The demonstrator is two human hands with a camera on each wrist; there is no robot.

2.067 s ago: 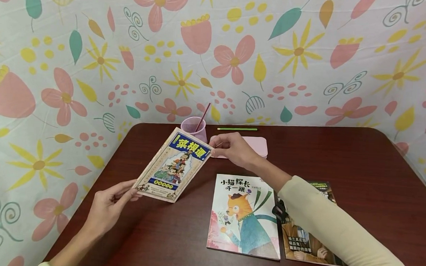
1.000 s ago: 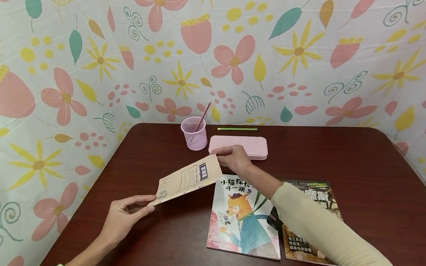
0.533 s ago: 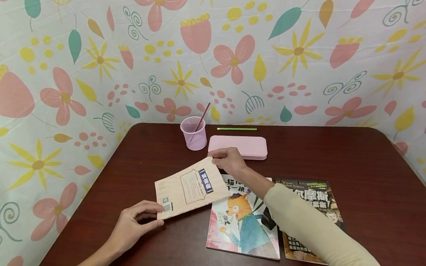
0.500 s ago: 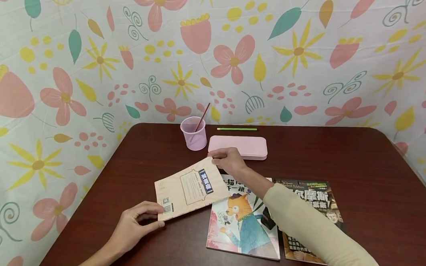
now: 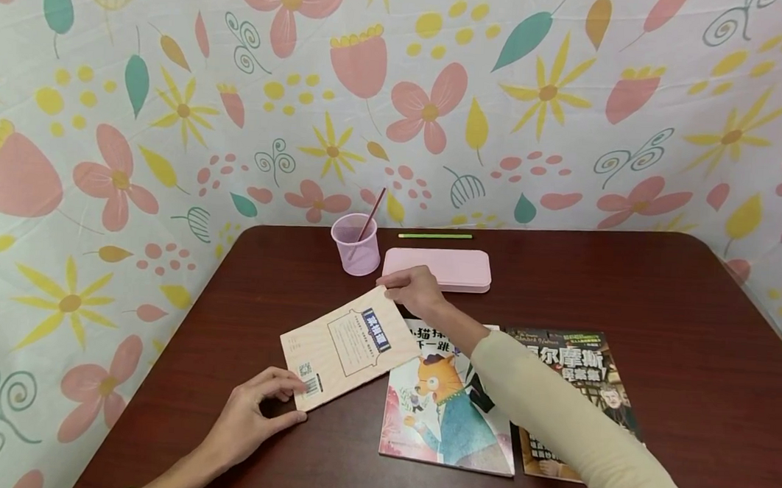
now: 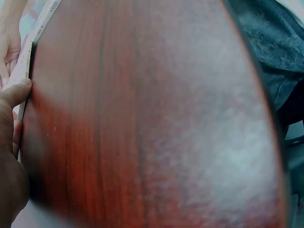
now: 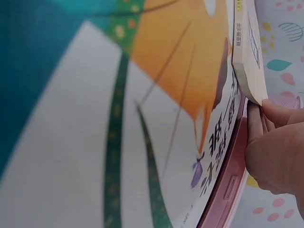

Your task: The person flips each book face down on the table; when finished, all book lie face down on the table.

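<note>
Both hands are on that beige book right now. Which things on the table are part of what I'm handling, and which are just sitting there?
In hand:
beige book, back cover up
left hand, pinching its near corner
right hand, gripping its far corner

Lying about:
cat picture book
dark detective book
pink pencil case
pink cup with a stick
green pencil
</note>
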